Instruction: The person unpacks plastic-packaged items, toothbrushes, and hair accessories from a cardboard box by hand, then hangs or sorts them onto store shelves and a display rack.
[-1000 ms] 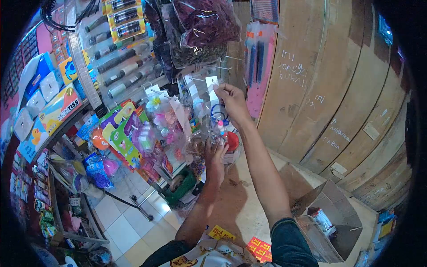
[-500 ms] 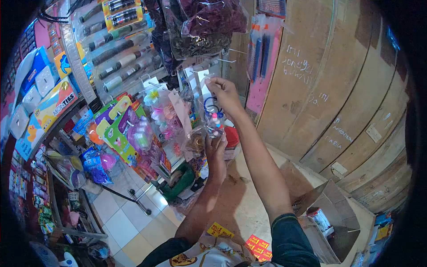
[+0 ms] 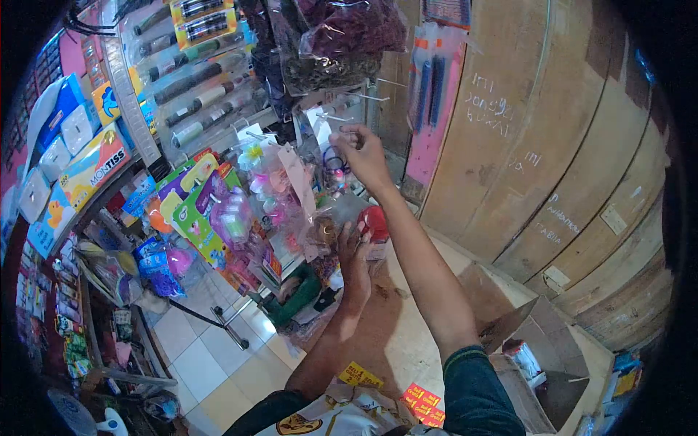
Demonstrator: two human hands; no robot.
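Note:
A clear packet of dark hair ties with small pink and white beads hangs at the hook rack, below a white card. Beside the card's right edge is my right hand, its thumb and forefinger bent and slightly apart. My left hand is lower down, palm toward the rack and fingers pointing up and apart. It is next to a packet with something brown and a round red object. Packets of flower-shaped hair pieces hang to the left.
Bagged dark goods hang above. Toy packs hang on the left, beside shelves with a tissue pack. Wooden boards form the right wall. An open cardboard box stands at lower right, near a green object.
The hair-tie packet has moved left and up toward the rack. My right hand has loosened its fingers at the card. My left hand has dropped slightly, away from the packet's bottom.

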